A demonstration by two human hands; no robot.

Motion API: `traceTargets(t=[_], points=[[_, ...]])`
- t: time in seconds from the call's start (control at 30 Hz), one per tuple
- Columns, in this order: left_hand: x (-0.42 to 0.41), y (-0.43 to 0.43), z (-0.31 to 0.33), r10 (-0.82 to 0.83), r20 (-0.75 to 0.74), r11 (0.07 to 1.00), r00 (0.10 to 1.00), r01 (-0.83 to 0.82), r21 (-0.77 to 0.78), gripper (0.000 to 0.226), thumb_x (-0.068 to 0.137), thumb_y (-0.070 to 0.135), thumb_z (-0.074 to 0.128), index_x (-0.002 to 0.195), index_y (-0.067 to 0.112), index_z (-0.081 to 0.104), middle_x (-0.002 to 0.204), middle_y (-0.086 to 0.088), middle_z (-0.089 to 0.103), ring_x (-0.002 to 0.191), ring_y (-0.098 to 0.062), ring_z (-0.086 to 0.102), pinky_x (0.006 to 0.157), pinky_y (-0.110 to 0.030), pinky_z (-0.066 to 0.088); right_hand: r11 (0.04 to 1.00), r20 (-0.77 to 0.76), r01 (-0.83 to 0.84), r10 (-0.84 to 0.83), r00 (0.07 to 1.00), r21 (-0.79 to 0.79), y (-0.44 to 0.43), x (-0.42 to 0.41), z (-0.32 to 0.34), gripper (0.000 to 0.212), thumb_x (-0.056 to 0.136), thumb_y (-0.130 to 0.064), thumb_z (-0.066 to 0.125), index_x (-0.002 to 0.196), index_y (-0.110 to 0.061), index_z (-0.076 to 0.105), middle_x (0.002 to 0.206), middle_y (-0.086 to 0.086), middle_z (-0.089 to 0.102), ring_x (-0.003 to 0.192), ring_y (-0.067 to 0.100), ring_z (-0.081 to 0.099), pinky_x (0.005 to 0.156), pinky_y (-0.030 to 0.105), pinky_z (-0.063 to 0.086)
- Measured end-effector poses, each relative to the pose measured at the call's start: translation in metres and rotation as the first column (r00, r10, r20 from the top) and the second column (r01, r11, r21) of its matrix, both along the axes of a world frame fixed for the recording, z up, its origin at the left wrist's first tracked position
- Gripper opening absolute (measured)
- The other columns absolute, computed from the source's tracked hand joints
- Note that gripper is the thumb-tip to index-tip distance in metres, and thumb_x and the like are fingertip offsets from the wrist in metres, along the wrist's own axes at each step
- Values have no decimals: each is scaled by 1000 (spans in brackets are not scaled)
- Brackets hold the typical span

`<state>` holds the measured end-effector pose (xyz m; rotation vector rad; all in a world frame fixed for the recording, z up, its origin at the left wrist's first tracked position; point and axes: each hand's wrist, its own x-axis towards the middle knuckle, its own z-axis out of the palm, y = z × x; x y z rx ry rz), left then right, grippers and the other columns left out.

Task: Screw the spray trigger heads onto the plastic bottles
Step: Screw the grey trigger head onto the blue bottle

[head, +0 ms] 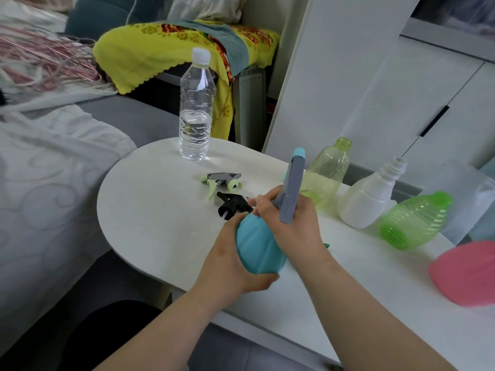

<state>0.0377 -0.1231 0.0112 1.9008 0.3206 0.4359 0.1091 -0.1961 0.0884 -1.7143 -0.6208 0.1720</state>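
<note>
Now | left hand (227, 266) holds blue bottle (257, 247) | right hand (296, 227) grips trigger head (292, 186)

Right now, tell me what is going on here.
A person is fitting a grey spray trigger head with a blue nozzle onto a teal plastic bottle: the left hand holds its body, the right hand grips the head. A grey-and-pale-green trigger head and a black trigger head lie loose on the white table. A yellow-green bottle, a white bottle and a bright green ribbed bottle have no heads yet.
</note>
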Motion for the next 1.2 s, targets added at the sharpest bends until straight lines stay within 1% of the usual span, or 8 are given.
traceTargets(t=[0.13, 0.3, 0.5, 0.6, 0.77, 0.93, 1.13, 1.2], points=[[0, 1, -1, -14, 2, 1000, 1000, 14, 0, 91, 45, 37, 79, 99, 65, 12, 102, 38, 29, 94, 5, 39, 68, -3, 32, 997, 14, 76, -76, 997, 16, 2, -4, -1, 18, 76, -13, 60, 64, -4, 50, 70, 23, 58, 70, 21, 61, 55, 11, 42], [-3, -5, -2, -11, 33, 1000, 999, 11, 1, 95, 45, 38, 81, 98, 69, 9, 105, 43, 24, 97, 28, 27, 71, -1, 29, 997, -7, 36, -36, 999, 62, -8, -8, 0, 16, 72, -18, 69, 67, -21, 54, 59, -19, 59, 61, -6, 53, 56, 4, 41], [-6, 1, 2, -137, 29, 990, 990, 138, -28, 98, 43, 40, 82, 107, 67, 14, 112, 47, 23, 104, 29, 26, 76, -1, 34, 890, -160, -454, 441, 883, -50, -36, 11, 27, 11, 72, -17, 60, 71, -27, 63, 87, -17, 72, 93, 1, 63, 79, 10, 47], [-3, -4, 4, -109, 47, 993, 993, 111, -46, 88, 49, 30, 83, 105, 60, 22, 110, 39, 31, 101, 16, 39, 72, -3, 39, 834, -220, -547, 521, 825, -76, -36, 14, 30, 12, 74, -14, 57, 73, -25, 63, 90, -13, 72, 97, 7, 64, 80, 15, 49], [1, -13, 2, 0, 51, 1000, 999, -1, 5, 89, 50, 28, 81, 119, 42, 26, 108, 25, 37, 98, -1, 41, 80, -18, 39, 957, -119, -289, 287, 951, -8, -25, 2, 17, 11, 72, -16, 55, 62, -16, 60, 69, -11, 71, 88, 4, 66, 76, 13, 51], [1, -15, 1, 22, 33, 999, 999, -23, 39, 94, 50, 27, 80, 126, 29, 26, 111, 14, 40, 100, -7, 44, 83, -25, 42, 995, -85, 47, -40, 996, 85, -12, -7, 5, 9, 77, -4, 56, 79, 1, 63, 57, -18, 69, 69, -4, 65, 60, 5, 46], [0, -14, 1, 29, 55, 998, 998, -32, 48, 92, 50, 26, 81, 125, 28, 27, 111, 15, 39, 107, -10, 45, 87, -27, 43, 989, -57, 148, -148, 987, 0, -9, -15, 7, 16, 76, -13, 60, 88, -2, 60, 69, 5, 60, 57, -6, 52, 51, 0, 37], [-3, -13, 2, 11, 67, 999, 998, -13, 36, 91, 50, 27, 82, 121, 38, 26, 110, 19, 36, 109, -8, 42, 87, -24, 39, 994, -51, 65, -70, 996, -93, -20, -18, 9, 18, 74, -17, 65, 91, -14, 58, 80, -3, 59, 67, -9, 54, 60, 0, 41]])
